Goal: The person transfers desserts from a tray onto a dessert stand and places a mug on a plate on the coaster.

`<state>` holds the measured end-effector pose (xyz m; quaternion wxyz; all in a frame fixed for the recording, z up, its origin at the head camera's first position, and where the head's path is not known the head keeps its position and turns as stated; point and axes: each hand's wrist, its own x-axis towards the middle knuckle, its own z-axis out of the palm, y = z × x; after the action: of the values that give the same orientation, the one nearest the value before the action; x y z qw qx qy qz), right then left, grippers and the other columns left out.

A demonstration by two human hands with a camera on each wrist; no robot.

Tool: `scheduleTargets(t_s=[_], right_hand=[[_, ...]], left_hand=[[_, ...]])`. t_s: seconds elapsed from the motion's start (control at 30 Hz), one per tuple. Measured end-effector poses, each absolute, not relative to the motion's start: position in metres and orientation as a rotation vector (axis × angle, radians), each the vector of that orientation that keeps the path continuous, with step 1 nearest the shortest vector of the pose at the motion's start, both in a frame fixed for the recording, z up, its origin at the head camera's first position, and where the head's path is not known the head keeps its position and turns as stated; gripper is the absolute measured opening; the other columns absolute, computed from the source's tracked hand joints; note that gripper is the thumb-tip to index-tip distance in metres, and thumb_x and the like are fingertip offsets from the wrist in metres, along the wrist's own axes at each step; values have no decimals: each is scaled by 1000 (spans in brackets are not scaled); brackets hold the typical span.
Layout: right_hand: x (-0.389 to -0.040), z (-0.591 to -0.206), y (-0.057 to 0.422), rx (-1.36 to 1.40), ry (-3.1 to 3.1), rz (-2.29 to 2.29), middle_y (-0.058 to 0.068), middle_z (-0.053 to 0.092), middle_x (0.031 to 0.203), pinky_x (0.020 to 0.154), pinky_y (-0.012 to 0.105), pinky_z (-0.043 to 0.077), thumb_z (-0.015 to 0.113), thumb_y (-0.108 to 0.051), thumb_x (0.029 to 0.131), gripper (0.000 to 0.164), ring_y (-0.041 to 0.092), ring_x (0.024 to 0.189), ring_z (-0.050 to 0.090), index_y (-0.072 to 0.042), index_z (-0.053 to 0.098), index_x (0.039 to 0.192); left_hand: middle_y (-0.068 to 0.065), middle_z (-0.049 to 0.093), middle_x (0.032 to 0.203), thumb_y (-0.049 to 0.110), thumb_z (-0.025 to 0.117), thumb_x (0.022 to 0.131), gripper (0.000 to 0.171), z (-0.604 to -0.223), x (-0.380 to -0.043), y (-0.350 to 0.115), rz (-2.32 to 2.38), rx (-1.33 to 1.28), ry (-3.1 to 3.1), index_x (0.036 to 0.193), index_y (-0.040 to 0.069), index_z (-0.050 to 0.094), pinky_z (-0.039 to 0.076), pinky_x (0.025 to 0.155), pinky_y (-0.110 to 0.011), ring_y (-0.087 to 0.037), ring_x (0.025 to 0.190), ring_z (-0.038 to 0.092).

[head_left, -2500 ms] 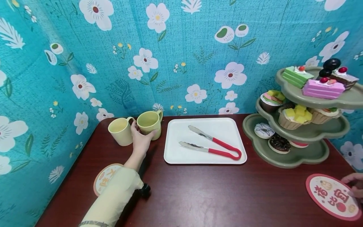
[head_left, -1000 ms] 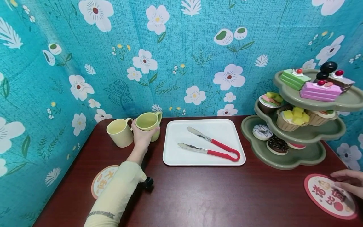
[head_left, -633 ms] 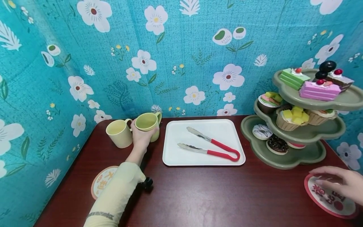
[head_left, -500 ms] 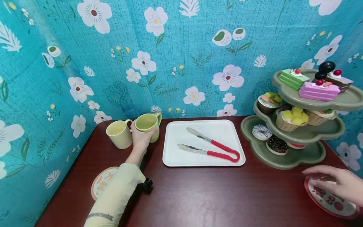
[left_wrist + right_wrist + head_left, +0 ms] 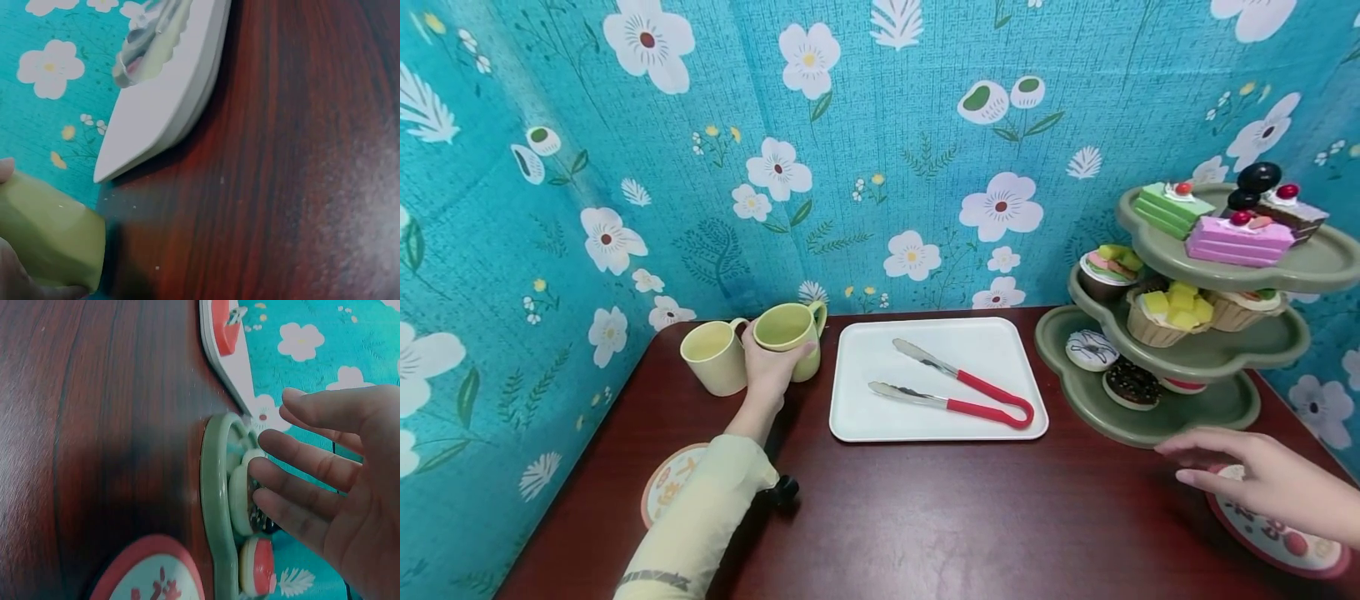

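Observation:
My left hand grips a green mug at the back left, fingers and thumb round its body; the left wrist view also shows the green mug between them. Just left of it stands a pale yellow mug, its handle beside my fingers. My right hand holds nothing; its fingers are spread and loosely bent above the table, over a red-rimmed round coaster that it partly covers. In the right wrist view, the right hand's fingertips overlap the lowest tier of the cake stand.
A white tray with red-handled tongs lies mid-table. At right stands a three-tier green cake stand with toy cake slices, cupcakes and donuts. An orange-rimmed coaster lies partly under the left sleeve.
My right hand has let go of the red-rimmed coaster, leaving it on the table, and has moved left towards the cake stand. The left hand stays on the green mug.

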<state>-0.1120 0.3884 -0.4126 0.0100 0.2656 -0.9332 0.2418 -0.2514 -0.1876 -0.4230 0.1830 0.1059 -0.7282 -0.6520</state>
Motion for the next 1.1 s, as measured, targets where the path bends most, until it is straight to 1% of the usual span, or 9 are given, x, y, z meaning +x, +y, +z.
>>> scheduleTargets(t_s=[0.1, 0.2, 0.37, 0.5, 0.6, 0.73, 0.83, 0.97, 1.1], right_hand=[[-113, -411, 381, 823, -2902, 720, -24, 65, 106, 63, 19, 52, 82, -3, 84, 31, -9, 93, 59, -14, 73, 111], [-114, -409, 375, 817, -2903, 677, -25, 65, 106, 66, 17, 50, 84, -6, 83, 31, -10, 96, 57, -16, 73, 111], [-117, -405, 368, 860, -2924, 676, -21, 66, 107, 70, 16, 51, 83, -9, 85, 30, -7, 95, 60, -15, 73, 112], [-119, -403, 363, 911, -2896, 710, -19, 67, 108, 72, 13, 50, 82, -7, 85, 32, -4, 95, 62, -15, 73, 114], [-121, -401, 360, 931, -2871, 701, -20, 67, 107, 74, 11, 47, 83, -6, 84, 33, -4, 96, 61, -16, 73, 114], [-122, -399, 356, 933, -2889, 714, -19, 68, 107, 73, 14, 50, 83, -8, 85, 32, -4, 95, 61, -15, 72, 114], [-122, -396, 352, 939, -2885, 725, -18, 68, 108, 74, 15, 51, 83, -9, 85, 34, -3, 96, 62, -15, 72, 116], [-124, -394, 346, 972, -2827, 741, -17, 69, 111, 77, 11, 48, 84, -7, 83, 38, -2, 98, 63, -16, 72, 118], [-127, -392, 338, 993, -2805, 846, -15, 69, 114, 79, 11, 49, 82, -4, 85, 39, -1, 100, 65, -13, 70, 121]], left_hand=[[-18, 39, 148, -2, 86, 76, 99, -418, -249, -189, -1841, 291, -2058, 153, 4, 24, 38, 110, -45, -30, 132, 41], [-17, 39, 148, -1, 87, 77, 98, -412, -246, -190, -1836, 271, -2067, 153, 4, 25, 38, 109, -45, -30, 132, 40], [-16, 39, 148, 2, 87, 78, 98, -403, -239, -192, -1804, 228, -2108, 154, 4, 25, 36, 111, -46, -30, 133, 39], [-17, 40, 147, 3, 88, 77, 97, -396, -233, -192, -1774, 197, -2151, 153, 5, 27, 36, 110, -46, -30, 134, 39], [-15, 42, 145, 2, 87, 77, 95, -393, -227, -192, -1792, 192, -2154, 152, 5, 30, 38, 108, -45, -28, 131, 41], [-14, 44, 143, -2, 86, 76, 93, -389, -218, -189, -1856, 168, -2128, 151, 5, 32, 41, 103, -41, -27, 127, 43], [-16, 45, 142, -6, 85, 75, 92, -387, -211, -187, -1889, 124, -2113, 150, 2, 32, 41, 101, -39, -28, 126, 45], [-16, 46, 142, -9, 84, 74, 93, -386, -203, -183, -1916, 86, -2123, 150, 2, 32, 41, 101, -39, -28, 125, 45], [-16, 44, 143, -9, 83, 74, 93, -384, -194, -180, -1937, 49, -2150, 151, 3, 31, 41, 101, -42, -28, 125, 44]])
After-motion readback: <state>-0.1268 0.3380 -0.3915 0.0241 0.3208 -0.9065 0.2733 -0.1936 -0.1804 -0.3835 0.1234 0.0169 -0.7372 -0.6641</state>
